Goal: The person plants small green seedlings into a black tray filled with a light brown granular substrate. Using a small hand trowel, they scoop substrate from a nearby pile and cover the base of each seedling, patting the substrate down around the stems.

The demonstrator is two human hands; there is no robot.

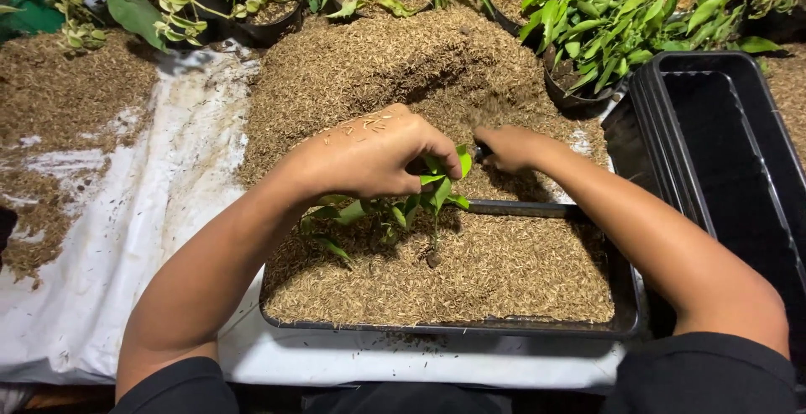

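Note:
A black rectangular planter (625,309) filled with brown rice husk sits in front of me. My left hand (369,152) is closed around the top of a small green-leaved plant (437,187) whose stem stands in the husk. Husk flecks stick to the back of that hand. My right hand (508,147) reaches over the planter's far rim into the big husk pile (378,61), fingers curled around something dark that I cannot make out. More small green leaves (336,217) lie under my left wrist.
A stack of empty black planters (722,137) stands at the right. Potted leafy plants (604,28) line the back edge. A white sheet (126,238) covers the surface at the left, with scattered husk (59,86) on it.

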